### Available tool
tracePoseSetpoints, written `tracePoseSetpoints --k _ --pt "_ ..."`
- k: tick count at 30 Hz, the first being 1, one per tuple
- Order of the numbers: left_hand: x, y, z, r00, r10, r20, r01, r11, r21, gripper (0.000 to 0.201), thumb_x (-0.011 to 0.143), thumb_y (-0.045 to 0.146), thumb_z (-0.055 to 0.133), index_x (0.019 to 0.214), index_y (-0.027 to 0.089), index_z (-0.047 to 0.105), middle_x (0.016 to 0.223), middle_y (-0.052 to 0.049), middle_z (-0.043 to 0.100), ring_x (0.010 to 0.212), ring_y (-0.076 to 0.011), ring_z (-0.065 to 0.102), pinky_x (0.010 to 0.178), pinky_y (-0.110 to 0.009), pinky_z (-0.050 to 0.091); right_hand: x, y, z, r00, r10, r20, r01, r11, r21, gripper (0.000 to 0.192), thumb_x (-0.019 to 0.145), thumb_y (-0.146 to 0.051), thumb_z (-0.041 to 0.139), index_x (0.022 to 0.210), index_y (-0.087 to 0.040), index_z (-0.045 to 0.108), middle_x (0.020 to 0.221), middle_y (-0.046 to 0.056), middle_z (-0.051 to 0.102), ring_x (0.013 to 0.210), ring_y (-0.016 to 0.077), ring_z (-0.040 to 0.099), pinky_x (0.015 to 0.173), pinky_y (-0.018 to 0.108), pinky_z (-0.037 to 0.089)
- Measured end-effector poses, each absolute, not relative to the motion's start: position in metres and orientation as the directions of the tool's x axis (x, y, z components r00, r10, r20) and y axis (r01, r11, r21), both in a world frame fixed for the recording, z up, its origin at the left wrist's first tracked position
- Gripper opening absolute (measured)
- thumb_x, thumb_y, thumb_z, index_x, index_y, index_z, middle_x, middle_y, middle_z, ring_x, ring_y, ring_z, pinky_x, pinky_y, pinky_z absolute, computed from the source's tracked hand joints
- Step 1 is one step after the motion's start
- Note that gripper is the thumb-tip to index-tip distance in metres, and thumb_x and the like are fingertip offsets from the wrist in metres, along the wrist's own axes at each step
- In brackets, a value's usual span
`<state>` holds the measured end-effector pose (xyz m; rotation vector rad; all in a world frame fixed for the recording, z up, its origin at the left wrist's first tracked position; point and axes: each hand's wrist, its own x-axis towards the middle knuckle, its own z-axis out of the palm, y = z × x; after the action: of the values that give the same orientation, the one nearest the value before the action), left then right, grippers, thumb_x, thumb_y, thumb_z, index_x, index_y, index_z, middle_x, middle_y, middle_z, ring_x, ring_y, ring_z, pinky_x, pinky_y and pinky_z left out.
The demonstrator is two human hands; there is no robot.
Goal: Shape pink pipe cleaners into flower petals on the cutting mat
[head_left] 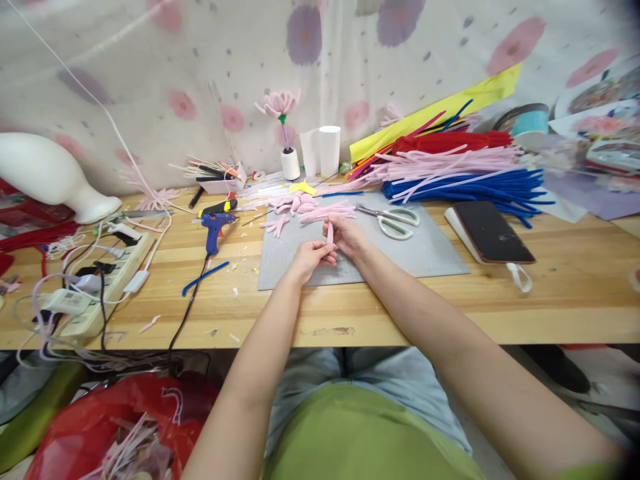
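Over the grey mat (425, 257), my left hand (311, 259) and my right hand (346, 237) meet, both closed on one short pink pipe cleaner piece (330, 233). It stands nearly upright between the fingers. Just behind my hands lies a bunch of cut pink pipe cleaners (327, 212), with shaped pink petals (295, 202) and a few short pink pieces (275, 225) to the left. Scissors (395, 220) with pale handles rest on the mat, right of my right hand.
A blue glue gun (215, 230) and a power strip (113, 280) with tangled cables lie left. Behind stands a pink flower (281, 107) in a white pot (290, 165). Blue pipe cleaners (465, 190) and a black notebook (495, 230) are right. A red bag (65, 427) hangs below.
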<state>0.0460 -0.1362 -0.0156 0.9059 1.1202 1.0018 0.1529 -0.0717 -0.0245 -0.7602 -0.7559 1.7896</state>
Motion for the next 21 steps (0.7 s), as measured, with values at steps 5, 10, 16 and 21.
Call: tracePoseSetpoints --k 5,10,16,21 --pt "0.049 -0.135 -0.015 0.143 0.946 -0.292 -0.145 0.312 0.939 0.015 0.069 0.021 0.068 0.070 0.008 0.061 0.055 0.000 0.060 0.044 -0.0049 0.053 0.054 -0.021 0.051 0.150 -0.074 -0.023 -0.226 0.961 -0.160 -0.589 -0.266 -0.764 0.014 0.071 -0.018 0.059 0.060 -0.018 0.051 0.052 -0.005 0.050 0.048 0.0054 0.048 0.049 0.017 0.041" --pt "0.051 -0.132 -0.018 0.122 0.944 -0.308 -0.109 0.321 0.941 0.014 0.070 0.021 0.067 0.067 0.008 0.060 0.055 -0.001 0.061 0.046 -0.0060 0.055 0.055 -0.023 0.051 0.147 -0.075 -0.023 -0.186 0.971 -0.152 -0.558 -0.231 -0.797 0.015 0.070 -0.021 0.061 0.060 -0.018 0.050 0.053 -0.005 0.050 0.049 0.0061 0.048 0.053 0.019 0.043" --pt "0.053 -0.136 -0.016 0.101 0.944 -0.314 -0.089 0.322 0.942 0.014 0.072 0.022 0.064 0.070 0.009 0.060 0.056 -0.002 0.061 0.046 -0.0075 0.055 0.056 -0.024 0.050 0.152 -0.075 -0.020 -0.163 0.982 -0.094 -0.433 -0.157 -0.888 0.012 0.068 -0.024 0.063 0.062 -0.017 0.055 0.058 -0.002 0.057 0.057 0.0077 0.054 0.058 0.020 0.044" --pt "0.024 -0.122 -0.008 -0.190 0.971 -0.146 0.322 0.202 0.925 0.028 0.078 0.041 0.054 0.073 0.015 0.062 0.053 -0.001 0.058 0.048 -0.0107 0.053 0.052 -0.023 0.041 0.169 -0.067 -0.022 -0.152 0.988 -0.016 -0.207 -0.047 -0.977 0.012 0.068 -0.026 0.062 0.062 -0.016 0.058 0.058 0.000 0.059 0.055 0.0086 0.053 0.054 0.020 0.041"
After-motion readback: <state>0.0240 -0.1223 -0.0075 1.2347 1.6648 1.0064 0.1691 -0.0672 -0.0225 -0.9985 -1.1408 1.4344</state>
